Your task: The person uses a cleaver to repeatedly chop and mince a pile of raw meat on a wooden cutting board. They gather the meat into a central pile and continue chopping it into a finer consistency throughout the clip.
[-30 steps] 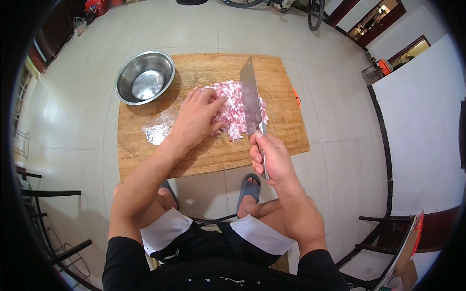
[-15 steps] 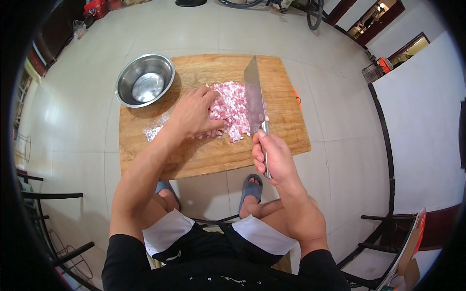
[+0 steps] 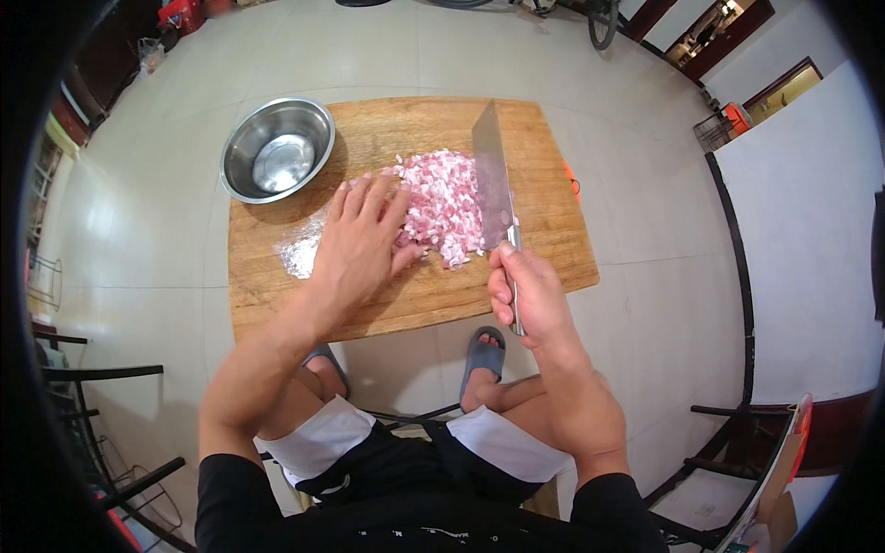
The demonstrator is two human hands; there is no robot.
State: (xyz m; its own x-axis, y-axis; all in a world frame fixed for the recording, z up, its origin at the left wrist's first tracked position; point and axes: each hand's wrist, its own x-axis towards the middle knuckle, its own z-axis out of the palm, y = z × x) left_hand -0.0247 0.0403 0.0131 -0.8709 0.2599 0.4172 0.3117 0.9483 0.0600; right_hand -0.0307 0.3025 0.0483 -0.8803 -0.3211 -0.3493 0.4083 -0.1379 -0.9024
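Note:
A pile of finely diced pink and white meat (image 3: pixel 444 205) lies in the middle of a wooden cutting board (image 3: pixel 369 313). My right hand (image 3: pixel 527 290) grips the handle of a cleaver (image 3: pixel 494 175), whose broad blade stands along the right side of the pile. At the pile's left edge, my left hand (image 3: pixel 361 230) rests with spread fingers, covering some of the meat. Beside that hand, a shiny, wet-looking patch of clear film (image 3: pixel 300 249) lies on the board. A steel bowl (image 3: pixel 230 152) sits on the board's far left corner, with nothing in it.
An orange loop (image 3: pixel 572 180) hangs at the board's right edge. My slippered feet (image 3: pixel 483 364) are on the tiled floor just below the near edge. Black-framed chairs (image 3: pixel 111 373) stand to the left and right, and a bicycle wheel (image 3: pixel 603 23) is at the back.
My left hand has drawn back slightly from the meat, and its fingers have straightened and spread. The cleaver stays beside the pile in my right hand. The whole view has shifted a little.

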